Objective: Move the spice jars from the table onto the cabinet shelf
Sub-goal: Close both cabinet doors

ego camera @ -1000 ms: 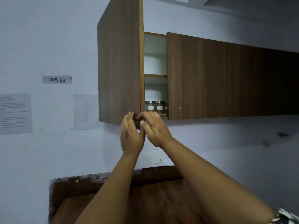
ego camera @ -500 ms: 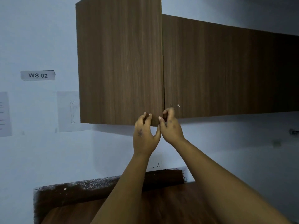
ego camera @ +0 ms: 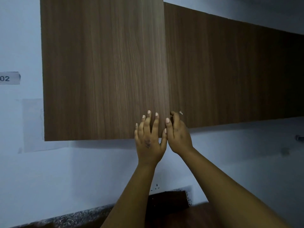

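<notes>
Both hands at the lower corner of the left cabinet door.

I see my left hand flat on that door's lower right corner, fingers straight and spread, pressing the wood. My right hand sits just right of it at the seam with the right cabinet door, thumb up along the left door's edge; its fingers curl at the seam, and I cannot tell if they grip anything. The door covers the shelf, so I cannot see the spice jars. Below the left door lies the wooden table; left of it, a wall label.
</notes>
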`<state>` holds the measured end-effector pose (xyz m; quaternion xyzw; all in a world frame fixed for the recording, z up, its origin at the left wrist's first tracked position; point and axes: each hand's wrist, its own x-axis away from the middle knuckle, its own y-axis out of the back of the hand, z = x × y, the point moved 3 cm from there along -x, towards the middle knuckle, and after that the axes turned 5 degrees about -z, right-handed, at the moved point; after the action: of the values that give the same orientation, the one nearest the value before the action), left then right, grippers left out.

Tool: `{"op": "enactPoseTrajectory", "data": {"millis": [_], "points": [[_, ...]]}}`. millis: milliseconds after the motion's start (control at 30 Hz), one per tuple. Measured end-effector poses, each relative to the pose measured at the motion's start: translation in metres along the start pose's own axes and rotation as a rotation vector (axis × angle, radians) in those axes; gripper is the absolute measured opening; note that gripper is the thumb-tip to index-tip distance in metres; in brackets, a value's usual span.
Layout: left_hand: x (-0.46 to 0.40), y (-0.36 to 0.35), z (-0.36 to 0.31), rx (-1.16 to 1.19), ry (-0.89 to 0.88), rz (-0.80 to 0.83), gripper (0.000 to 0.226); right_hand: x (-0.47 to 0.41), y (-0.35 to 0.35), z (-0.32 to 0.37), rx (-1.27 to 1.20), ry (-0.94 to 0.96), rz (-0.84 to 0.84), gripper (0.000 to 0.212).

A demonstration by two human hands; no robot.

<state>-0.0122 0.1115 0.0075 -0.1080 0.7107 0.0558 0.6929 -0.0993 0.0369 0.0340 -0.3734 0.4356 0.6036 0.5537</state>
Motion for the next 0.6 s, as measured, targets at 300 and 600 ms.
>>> {"op": "enactPoseTrajectory", "data": {"millis": [300,600], "points": [[0.001,-0.050,0.032,-0.063,-0.125,0.160,0.054,-0.024,-0.046,-0.052,0.241,0.219,-0.040,0.059],[-0.007,-0.092,0.069,-0.281,-0.260,0.361,0.071,-0.034,-0.084,-0.098,0.301,0.179,0.099,0.063]]}}
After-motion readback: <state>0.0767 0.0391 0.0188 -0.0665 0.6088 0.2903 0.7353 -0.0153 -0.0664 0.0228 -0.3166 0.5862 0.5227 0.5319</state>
